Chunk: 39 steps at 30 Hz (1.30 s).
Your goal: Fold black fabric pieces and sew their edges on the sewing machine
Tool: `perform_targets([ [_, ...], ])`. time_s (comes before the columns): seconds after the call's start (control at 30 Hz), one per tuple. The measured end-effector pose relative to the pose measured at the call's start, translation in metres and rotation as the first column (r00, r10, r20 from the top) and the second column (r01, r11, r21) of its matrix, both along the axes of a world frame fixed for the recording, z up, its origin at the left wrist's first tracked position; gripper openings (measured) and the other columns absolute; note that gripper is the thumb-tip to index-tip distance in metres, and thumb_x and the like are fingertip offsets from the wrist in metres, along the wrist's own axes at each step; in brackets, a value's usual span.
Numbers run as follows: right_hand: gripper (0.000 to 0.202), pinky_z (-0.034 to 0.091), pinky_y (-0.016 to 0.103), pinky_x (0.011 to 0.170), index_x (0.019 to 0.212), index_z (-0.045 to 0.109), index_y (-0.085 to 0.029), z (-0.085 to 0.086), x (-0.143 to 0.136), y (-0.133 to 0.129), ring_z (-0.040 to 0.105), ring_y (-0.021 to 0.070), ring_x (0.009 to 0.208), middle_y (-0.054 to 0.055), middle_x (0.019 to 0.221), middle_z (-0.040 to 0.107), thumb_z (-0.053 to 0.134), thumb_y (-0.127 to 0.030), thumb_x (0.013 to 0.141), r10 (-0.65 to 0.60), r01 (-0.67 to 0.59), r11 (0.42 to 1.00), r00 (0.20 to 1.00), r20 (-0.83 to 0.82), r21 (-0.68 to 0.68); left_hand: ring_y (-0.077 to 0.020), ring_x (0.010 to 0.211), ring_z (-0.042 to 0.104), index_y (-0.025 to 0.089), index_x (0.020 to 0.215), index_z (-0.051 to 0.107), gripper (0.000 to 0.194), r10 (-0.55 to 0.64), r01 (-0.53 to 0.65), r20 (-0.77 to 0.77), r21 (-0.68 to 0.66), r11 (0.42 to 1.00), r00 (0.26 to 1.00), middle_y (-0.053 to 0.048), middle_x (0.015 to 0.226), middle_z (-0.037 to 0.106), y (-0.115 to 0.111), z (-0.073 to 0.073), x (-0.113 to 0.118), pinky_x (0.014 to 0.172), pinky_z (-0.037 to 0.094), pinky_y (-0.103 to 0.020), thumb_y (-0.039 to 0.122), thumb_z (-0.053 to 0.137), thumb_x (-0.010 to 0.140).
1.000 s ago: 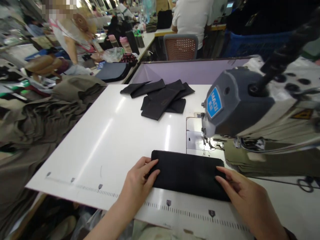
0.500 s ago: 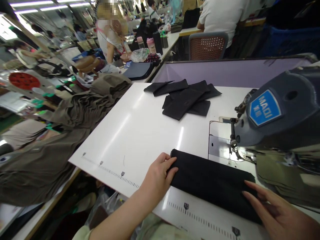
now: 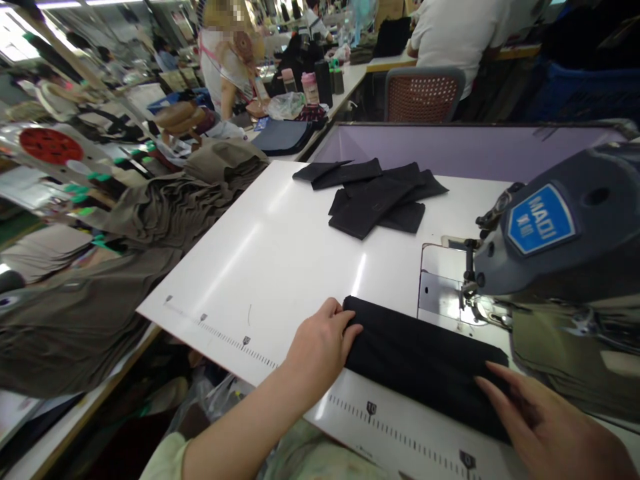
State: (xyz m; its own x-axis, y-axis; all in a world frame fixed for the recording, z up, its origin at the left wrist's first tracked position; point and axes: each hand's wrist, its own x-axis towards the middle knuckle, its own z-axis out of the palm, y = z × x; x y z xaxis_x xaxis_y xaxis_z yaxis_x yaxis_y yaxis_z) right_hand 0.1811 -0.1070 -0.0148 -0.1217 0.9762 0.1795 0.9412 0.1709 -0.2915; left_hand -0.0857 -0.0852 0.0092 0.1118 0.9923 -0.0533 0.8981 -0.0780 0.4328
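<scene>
A folded black fabric piece [image 3: 420,360] lies lengthwise on the white sewing table [image 3: 280,267], close to its front edge. My left hand [image 3: 323,340] pinches its left end, thumb and fingers at the short edge. At the other end, my right hand [image 3: 545,417] grips the fabric between thumb and fingers; some of those fingers are hidden. Just beyond the cloth is the sewing machine head [image 3: 560,233], its presser foot [image 3: 475,307] over the metal plate and apart from the cloth.
Several black fabric pieces [image 3: 375,203] lie in a loose pile at the table's back. Olive-brown cloth [image 3: 85,320] is heaped on the left, and an olive stack [image 3: 560,360] sits right of the needle. A ruler scale [image 3: 370,410] runs along the front edge.
Both hands still hold the black fabric, which stays nearly in place. My left thumb has shifted slightly on its end, and the right fingers slightly leftward. The camera view has moved a little.
</scene>
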Motion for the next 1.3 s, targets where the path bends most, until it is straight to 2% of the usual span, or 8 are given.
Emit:
perform_targets([
  [0.17,0.047,0.038,0.03,0.033,0.075,0.056,-0.02,0.019,-0.018,0.006,0.054,0.018,0.043,0.004,0.066,0.058,0.022,-0.051,0.085,0.016,-0.036,0.998,0.95,0.313,0.058,-0.0204,0.085,0.051,0.01,0.081,0.057,0.019,-0.231,0.264,-0.222,0.136,0.955,0.947,-0.011,0.097,0.05,0.008,0.005,0.003,0.072,0.048,-0.035,0.015,0.039,0.086],
  [0.33,0.036,0.047,0.036,0.054,0.065,0.053,-0.018,0.024,-0.031,0.014,0.054,0.0211,0.06,0.009,0.071,0.053,0.029,-0.037,0.086,0.111,-0.147,0.987,0.921,0.374,0.07,-0.0179,0.093,0.049,0.008,0.095,0.054,0.024,-0.602,0.645,-0.282,0.088,0.759,0.747,-0.01,0.1,0.054,0.015,0.009,0.009,0.082,0.043,-0.028,0.007,0.032,0.086],
  [0.47,0.036,0.045,0.038,0.08,0.1,0.055,-0.01,0.01,-0.039,0.015,0.051,0.0228,0.095,0.014,0.106,0.054,0.023,-0.012,0.085,0.295,-0.35,0.921,0.914,0.278,0.172,-0.0217,0.082,0.052,0.008,0.099,0.053,0.021,-0.537,0.578,-0.378,-0.005,0.816,0.754,-0.009,0.086,0.055,0.011,0.015,0.028,0.067,0.046,-0.033,0.018,0.039,0.086],
  [0.57,0.042,0.045,0.033,0.084,0.104,0.054,-0.007,-0.001,-0.044,0.013,0.049,0.0201,0.102,0.015,0.111,0.053,0.017,-0.006,0.084,0.411,-0.458,0.862,0.883,0.228,0.217,-0.0226,0.076,0.052,0.009,0.091,0.056,0.029,-0.49,0.544,-0.407,0.021,0.839,0.771,-0.008,0.08,0.054,0.007,0.014,0.041,0.062,0.045,-0.034,0.033,0.04,0.087],
  [0.73,0.041,0.043,0.04,0.087,0.11,0.051,-0.005,-0.006,-0.051,0.007,0.047,0.0258,0.105,0.017,0.112,0.052,0.032,-0.032,0.087,0.392,-0.423,0.888,0.902,0.18,0.182,-0.0264,0.104,0.045,0.004,0.097,0.057,0.033,-0.491,0.605,-0.429,0.181,0.775,0.758,-0.015,0.102,0.055,0.003,-0.004,0.048,0.091,0.034,-0.038,0.03,0.039,0.088],
  [0.83,0.046,0.038,0.045,0.092,0.121,0.043,-0.006,-0.011,-0.053,0.003,0.04,0.0286,0.113,0.018,0.12,0.046,0.037,-0.034,0.085,0.39,-0.423,0.892,0.898,0.204,0.159,-0.0289,0.11,0.041,0.001,0.104,0.054,0.035,-0.468,0.616,-0.473,0.227,0.754,0.747,-0.017,0.106,0.055,-0.002,-0.014,0.047,0.094,0.031,-0.04,0.028,0.037,0.088],
  [1.1,0.048,0.03,0.052,0.094,0.126,0.036,-0.011,-0.015,-0.053,0.001,0.029,0.0282,0.122,0.017,0.131,0.036,0.037,-0.032,0.084,0.363,-0.394,0.91,0.907,0.212,0.131,-0.0254,0.114,0.04,0.001,0.114,0.046,0.039,-0.405,0.542,-0.401,0.331,0.773,0.822,-0.013,0.115,0.052,-0.005,-0.023,0.041,0.101,0.026,-0.035,0.029,0.037,0.088],
  [1.3,0.049,0.029,0.052,0.094,0.127,0.035,-0.012,-0.011,-0.052,0.002,0.028,0.0277,0.123,0.016,0.132,0.036,0.041,-0.035,0.083,0.374,-0.396,0.915,0.904,0.209,0.08,-0.027,0.125,0.026,-0.002,0.121,0.039,0.061,-0.425,0.53,-0.388,0.218,0.82,0.818,-0.019,0.129,0.038,-0.002,-0.018,0.036,0.103,0.027,-0.034,0.046,0.04,0.085],
])
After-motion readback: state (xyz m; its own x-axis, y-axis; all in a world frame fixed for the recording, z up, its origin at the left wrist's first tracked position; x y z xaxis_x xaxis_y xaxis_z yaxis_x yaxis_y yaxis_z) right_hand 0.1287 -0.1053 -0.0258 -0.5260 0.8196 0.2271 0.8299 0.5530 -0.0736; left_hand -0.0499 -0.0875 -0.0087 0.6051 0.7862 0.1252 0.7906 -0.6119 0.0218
